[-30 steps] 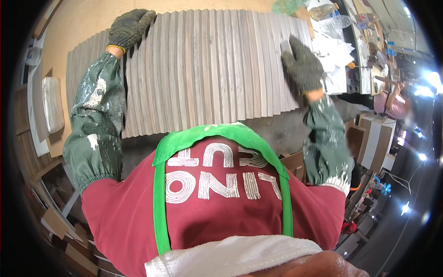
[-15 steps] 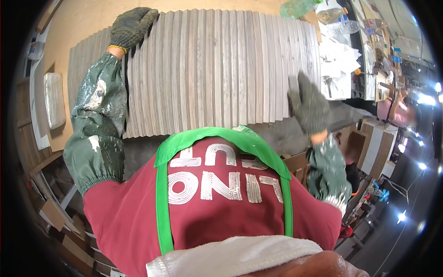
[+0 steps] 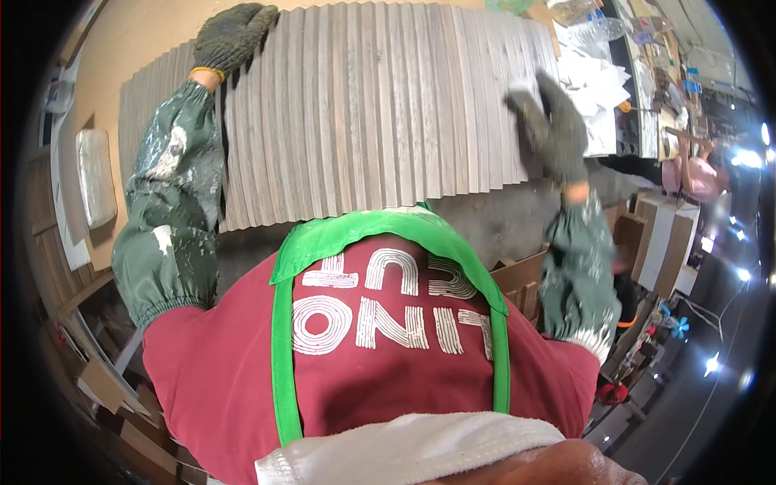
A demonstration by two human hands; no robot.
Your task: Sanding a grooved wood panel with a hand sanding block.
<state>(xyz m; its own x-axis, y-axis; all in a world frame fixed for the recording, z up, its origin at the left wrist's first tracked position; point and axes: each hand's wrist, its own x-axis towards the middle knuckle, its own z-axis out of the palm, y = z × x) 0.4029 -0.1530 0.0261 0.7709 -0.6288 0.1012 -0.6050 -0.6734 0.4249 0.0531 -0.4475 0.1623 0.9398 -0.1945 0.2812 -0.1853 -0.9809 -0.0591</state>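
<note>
A wide grey wood-grain panel of narrow ridged strips point(image 3: 364, 113) lies in front of me, its near and far edges zigzagged. My left hand point(image 3: 232, 39), in a dark knit glove, rests at the panel's far left part, fingers stretched out together over the ridges. My right hand point(image 3: 558, 129), gloved alike, is over the panel's right end and smeared by motion. A small pale block point(image 3: 527, 89) shows between its thumb and fingers. Its exact kind is too blurred to make out.
A tan board point(image 3: 105, 109) lies under the panel, with a clear-wrapped pale bar point(image 3: 95, 178) at its left. White crumpled sheets point(image 3: 594, 89) and plastic bottles point(image 3: 600, 31) lie beyond the right end. A co-worker point(image 3: 697, 170) is at the far right.
My right hand has moved away from me along the panel's right end with the pale block. My left hand stays in place on the panel. The view has shifted slightly.
</note>
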